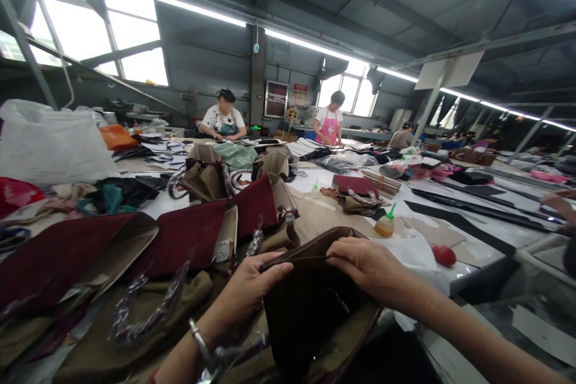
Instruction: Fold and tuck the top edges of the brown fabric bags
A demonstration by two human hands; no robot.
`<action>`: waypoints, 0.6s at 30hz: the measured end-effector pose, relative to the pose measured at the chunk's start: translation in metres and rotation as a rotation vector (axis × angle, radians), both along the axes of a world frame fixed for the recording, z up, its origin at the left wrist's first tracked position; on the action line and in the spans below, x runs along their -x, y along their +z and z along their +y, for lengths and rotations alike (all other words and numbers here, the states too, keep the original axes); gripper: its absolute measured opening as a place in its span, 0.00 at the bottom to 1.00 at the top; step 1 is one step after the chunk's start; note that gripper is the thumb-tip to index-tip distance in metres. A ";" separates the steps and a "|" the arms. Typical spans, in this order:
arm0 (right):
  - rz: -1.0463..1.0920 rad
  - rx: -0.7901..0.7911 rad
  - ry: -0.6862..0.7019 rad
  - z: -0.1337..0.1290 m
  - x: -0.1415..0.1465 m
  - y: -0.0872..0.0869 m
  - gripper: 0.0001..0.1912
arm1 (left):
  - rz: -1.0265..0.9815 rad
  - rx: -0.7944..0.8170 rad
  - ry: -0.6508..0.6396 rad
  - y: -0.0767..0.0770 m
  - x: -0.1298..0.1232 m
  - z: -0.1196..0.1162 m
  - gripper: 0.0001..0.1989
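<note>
Both hands hold the top edge of an olive-brown handbag (360,324), whose dark inside faces me. My left hand (258,279) pinches the rim on the left side, thumb on top. On the far side of the opening, my right hand (357,261) grips the edge between thumb and fingers. A handle wrapped in clear plastic (240,348) lies by my left wrist. Left of the bag sit more handbags with maroon flaps (186,237) and a plastic-wrapped handle (135,324). The bag's lower part runs out of view.
A glue bottle with a green nozzle (384,223) stands beyond my right hand, near a red lump (444,255). Black strips (477,207) lie on the table at right. A white plastic bag (54,144) sits at far left. Two co-workers (330,123) work across the table.
</note>
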State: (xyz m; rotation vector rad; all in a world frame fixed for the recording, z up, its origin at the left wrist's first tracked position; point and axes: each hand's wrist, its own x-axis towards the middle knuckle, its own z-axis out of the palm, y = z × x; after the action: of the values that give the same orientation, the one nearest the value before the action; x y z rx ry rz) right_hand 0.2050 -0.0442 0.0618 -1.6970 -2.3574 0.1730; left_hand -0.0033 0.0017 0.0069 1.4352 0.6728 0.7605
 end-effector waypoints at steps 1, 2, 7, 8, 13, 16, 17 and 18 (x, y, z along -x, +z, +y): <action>0.024 -0.001 -0.027 0.002 -0.001 0.000 0.09 | 0.001 0.006 0.006 -0.001 -0.001 0.001 0.17; 0.043 0.001 -0.051 0.003 -0.002 0.000 0.09 | 0.004 0.013 0.017 -0.003 -0.002 0.002 0.18; 0.072 -0.008 -0.116 0.010 -0.001 -0.002 0.10 | 0.050 -0.015 0.094 -0.008 -0.003 0.002 0.19; 0.067 -0.015 -0.133 0.011 0.000 -0.003 0.10 | 0.061 -0.025 0.105 -0.008 -0.003 0.002 0.19; 0.009 -0.044 -0.187 0.015 0.004 -0.002 0.11 | 0.056 -0.010 0.123 -0.005 -0.004 0.002 0.18; -0.025 -0.069 -0.206 0.016 0.006 -0.002 0.11 | 0.050 0.017 0.131 -0.004 -0.005 0.002 0.18; -0.035 -0.072 -0.214 0.016 0.007 -0.002 0.10 | 0.049 0.024 0.135 -0.003 -0.005 0.003 0.18; -0.043 -0.071 -0.221 0.016 0.007 -0.001 0.10 | 0.045 0.031 0.138 -0.003 -0.005 0.003 0.18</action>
State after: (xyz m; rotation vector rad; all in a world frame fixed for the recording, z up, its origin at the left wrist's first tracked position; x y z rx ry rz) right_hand 0.1980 -0.0280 0.0604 -1.9265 -2.1566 0.0141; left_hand 0.0015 0.0044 0.0035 1.3916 0.8216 0.8237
